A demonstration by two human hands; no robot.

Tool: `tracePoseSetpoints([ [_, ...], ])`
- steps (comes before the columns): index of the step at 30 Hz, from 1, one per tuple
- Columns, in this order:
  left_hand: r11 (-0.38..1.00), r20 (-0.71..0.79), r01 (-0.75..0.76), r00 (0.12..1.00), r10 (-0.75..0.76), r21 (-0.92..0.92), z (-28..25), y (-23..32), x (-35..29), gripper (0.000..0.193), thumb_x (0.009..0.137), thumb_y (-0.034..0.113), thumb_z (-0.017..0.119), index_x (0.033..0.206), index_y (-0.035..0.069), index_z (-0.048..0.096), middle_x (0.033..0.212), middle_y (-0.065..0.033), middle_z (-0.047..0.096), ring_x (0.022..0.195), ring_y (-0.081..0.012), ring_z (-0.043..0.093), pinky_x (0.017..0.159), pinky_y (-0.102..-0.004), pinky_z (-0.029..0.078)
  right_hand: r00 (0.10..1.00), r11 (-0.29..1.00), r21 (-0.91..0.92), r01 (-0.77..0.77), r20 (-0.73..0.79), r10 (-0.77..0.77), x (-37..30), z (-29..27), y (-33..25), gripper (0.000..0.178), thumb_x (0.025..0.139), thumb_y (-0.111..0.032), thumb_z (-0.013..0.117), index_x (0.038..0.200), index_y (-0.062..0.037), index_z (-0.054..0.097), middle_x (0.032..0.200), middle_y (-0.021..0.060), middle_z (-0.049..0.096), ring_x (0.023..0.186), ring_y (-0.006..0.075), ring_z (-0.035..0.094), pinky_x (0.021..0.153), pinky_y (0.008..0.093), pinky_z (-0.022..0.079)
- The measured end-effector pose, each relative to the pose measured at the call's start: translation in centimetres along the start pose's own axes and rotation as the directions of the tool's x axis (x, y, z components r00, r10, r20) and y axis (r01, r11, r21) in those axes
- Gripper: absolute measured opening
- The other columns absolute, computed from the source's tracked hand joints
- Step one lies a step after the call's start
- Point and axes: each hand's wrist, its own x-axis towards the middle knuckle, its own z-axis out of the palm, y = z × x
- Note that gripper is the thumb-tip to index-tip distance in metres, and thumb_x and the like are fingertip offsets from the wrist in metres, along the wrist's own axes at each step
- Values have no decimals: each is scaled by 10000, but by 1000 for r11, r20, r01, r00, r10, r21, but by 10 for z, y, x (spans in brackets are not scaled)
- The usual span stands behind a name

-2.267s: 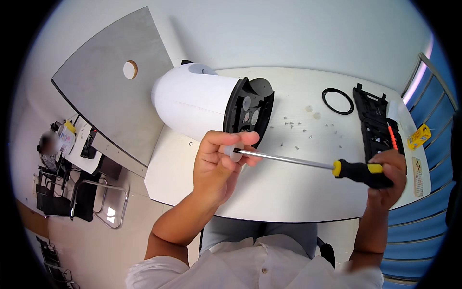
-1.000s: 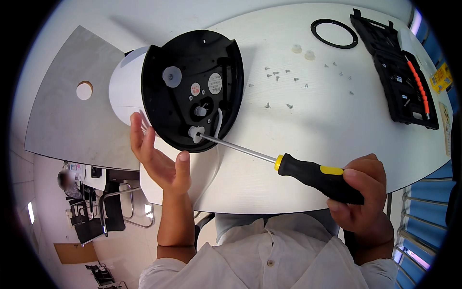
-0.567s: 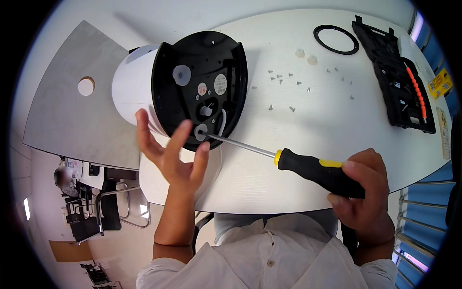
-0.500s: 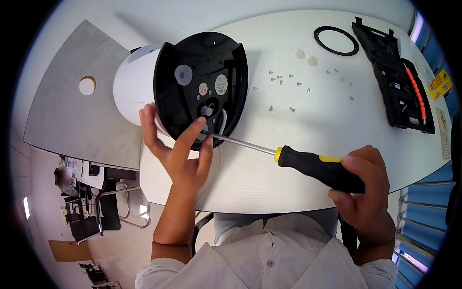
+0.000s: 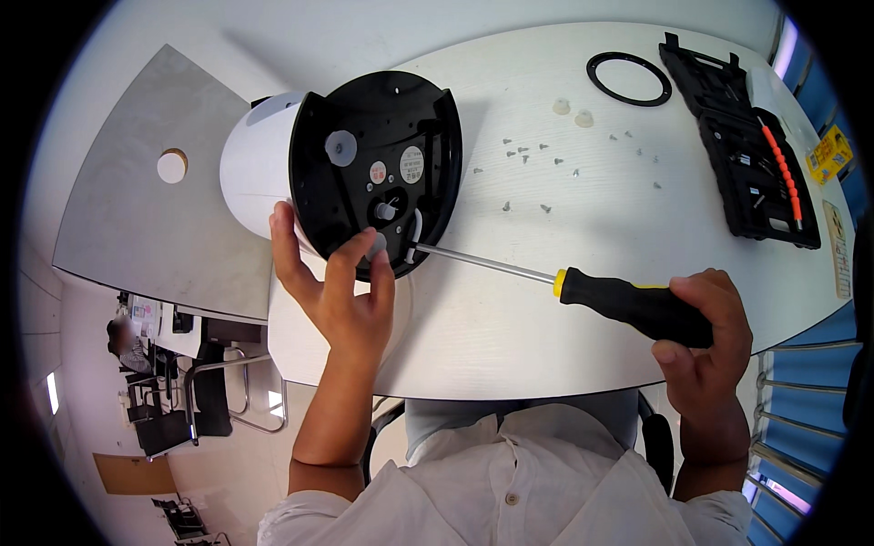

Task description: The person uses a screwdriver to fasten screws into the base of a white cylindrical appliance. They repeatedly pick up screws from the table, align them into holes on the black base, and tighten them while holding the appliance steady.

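A white rounded appliance (image 5: 257, 173) lies on its side at the left of the table, its black base (image 5: 314, 196) turned toward me. One round translucent foot (image 5: 341, 147) sits in the base. My left hand (image 5: 341, 300) pinches another such foot (image 5: 377, 243) at the base's lower edge between thumb and index finger, other fingers against the housing. My right hand (image 5: 706, 323) grips the black and yellow handle of a screwdriver (image 5: 628, 305). Its shaft points left, the tip beside the white cord (image 5: 416, 227), apart from the pinched foot.
Several small screws (image 5: 525, 155) lie scattered mid-table, near two loose translucent feet (image 5: 573, 112). A black ring (image 5: 628, 79) is at the back. An open black tool case (image 5: 728, 136) with an orange flexible shaft (image 5: 781, 173) lies right, beside a yellow box (image 5: 828, 155). A grey table (image 5: 127, 218) adjoins at left.
The screwdriver has moved right, its tip drawn away from the foot under my left fingers. My left thumb and index finger have come closer around that foot.
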Motion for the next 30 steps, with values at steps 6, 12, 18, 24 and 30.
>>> tracePoseSetpoints([
  [6,999,-15,-21,1000,20,-34,-1,-1,2,368,612,5,683,963,108,647,1413,-220,249,1304,-413,302,1064,-495,248,989,989,11,-147,16,146,-13,-6,7,357,798,-232,670,1034,14,564,817,123,587,676,203,553,605,290,450],
  [12,996,-31,-47,999,45,-78,-3,-5,1,389,634,69,704,1016,106,647,1408,-228,270,1306,-415,294,1063,-500,232,916,916,97,-389,145,373,-16,-8,17,320,781,-202,669,1022,-9,585,823,103,583,710,201,547,664,276,438],
  [18,941,-229,-79,973,2,-329,-11,-29,25,552,873,442,531,1245,37,487,1424,-227,266,1312,-378,300,1056,-478,236,861,923,-155,-353,332,385,-2,-10,31,335,679,-133,708,982,-47,593,886,81,567,892,241,520,792,330,414],
  [24,911,-13,5,1000,-12,-412,-6,-81,111,350,897,273,489,1167,76,592,1329,-126,473,1233,-277,436,1021,-364,318,855,934,-341,-106,449,261,14,0,30,349,633,-107,719,941,-67,561,928,67,534,913,269,486,829,370,376],
  [30,833,362,298,923,-128,-466,5,-76,127,375,884,325,469,1022,23,644,1066,-150,624,999,-291,571,897,-327,404,867,889,-458,0,443,229,27,12,23,362,638,-118,718,958,-75,554,956,65,525,921,267,483,784,378,375],
])
